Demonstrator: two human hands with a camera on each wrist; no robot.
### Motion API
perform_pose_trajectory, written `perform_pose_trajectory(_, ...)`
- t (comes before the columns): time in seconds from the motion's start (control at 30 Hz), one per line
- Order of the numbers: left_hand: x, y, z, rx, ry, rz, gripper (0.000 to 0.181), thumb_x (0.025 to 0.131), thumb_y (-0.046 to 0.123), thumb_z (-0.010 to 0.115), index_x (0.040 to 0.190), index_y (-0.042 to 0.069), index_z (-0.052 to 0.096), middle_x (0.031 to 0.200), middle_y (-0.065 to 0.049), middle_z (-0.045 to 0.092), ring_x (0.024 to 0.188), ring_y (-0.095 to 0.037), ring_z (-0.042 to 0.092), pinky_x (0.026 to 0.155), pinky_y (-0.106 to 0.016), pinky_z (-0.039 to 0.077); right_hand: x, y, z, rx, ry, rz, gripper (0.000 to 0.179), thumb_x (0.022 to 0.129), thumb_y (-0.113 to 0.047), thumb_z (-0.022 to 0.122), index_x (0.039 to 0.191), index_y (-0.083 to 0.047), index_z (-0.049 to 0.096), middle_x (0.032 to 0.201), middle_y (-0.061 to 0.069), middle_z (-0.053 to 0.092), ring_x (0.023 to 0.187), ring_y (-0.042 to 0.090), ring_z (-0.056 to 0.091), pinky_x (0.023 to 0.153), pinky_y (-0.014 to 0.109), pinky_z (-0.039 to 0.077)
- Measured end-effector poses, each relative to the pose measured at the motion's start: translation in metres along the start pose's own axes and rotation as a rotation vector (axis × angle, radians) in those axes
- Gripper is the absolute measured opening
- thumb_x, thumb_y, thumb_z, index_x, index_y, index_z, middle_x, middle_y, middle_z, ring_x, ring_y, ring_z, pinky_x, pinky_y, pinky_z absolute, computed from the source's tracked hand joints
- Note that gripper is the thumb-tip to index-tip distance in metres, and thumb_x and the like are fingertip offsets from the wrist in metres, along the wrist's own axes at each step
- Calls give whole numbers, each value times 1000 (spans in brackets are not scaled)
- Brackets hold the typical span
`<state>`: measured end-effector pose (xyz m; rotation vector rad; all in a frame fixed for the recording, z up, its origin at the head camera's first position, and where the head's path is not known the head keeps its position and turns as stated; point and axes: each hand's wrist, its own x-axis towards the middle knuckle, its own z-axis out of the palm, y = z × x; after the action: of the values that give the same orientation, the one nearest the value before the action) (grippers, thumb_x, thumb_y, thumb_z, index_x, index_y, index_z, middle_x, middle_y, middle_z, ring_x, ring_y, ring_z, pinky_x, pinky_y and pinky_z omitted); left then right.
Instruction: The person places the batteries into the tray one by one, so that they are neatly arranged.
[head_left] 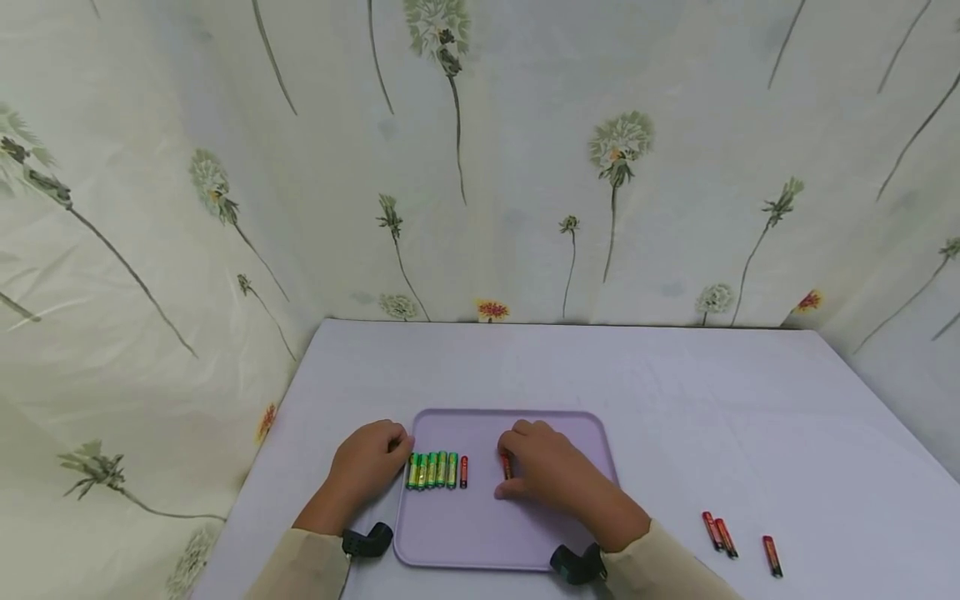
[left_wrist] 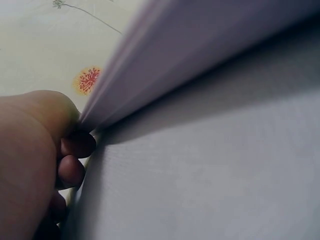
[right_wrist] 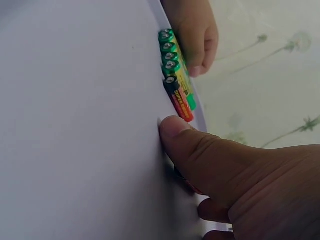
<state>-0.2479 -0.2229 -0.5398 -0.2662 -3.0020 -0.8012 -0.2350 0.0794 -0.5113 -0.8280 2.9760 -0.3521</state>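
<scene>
On the purple tray [head_left: 465,542], several green-and-yellow batteries [head_left: 432,471] stand in a side-by-side row near the left rim. A slimmer red-and-black battery [head_left: 464,472] lies just right of that row, its label showing in the right wrist view. My right hand [head_left: 551,471] pinches another red battery [head_left: 506,465] between thumb and fingers, low over the tray's middle; the hand mostly covers it in the right wrist view. At the left rim, my left hand [head_left: 369,462] grips the tray edge, with thumb and curled fingers [left_wrist: 71,170] at the rim in the left wrist view.
On the white table [head_left: 675,400], right of the tray, lie two red batteries side by side [head_left: 720,534] and a single red battery [head_left: 772,556] apart from them. Flower-patterned cloth [head_left: 517,167] hangs behind and at the left.
</scene>
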Motion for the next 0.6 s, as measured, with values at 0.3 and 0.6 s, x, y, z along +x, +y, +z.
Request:
perform_pose_trajectory(0.3,-1,2,-2,4,-2,-12,37,103,35,65,70,23,54,72,5,50,67,-13,47,62,-31,37,10,-7,2,22,7,-22,44,75,-53,91,93,-23,63,90,-11,53,85,14,48,77,35,45)
perform_pose_trajectory(0.6,-2,4,-2,7,-3,-9,37,103,35,65,70,22,53,73,4,50,67,-13,46,62,-32,37,16,-16,4,36,1,-43,45,74,-54,91,97,-22,69,90,-12,55,86,13,50,78,34,46)
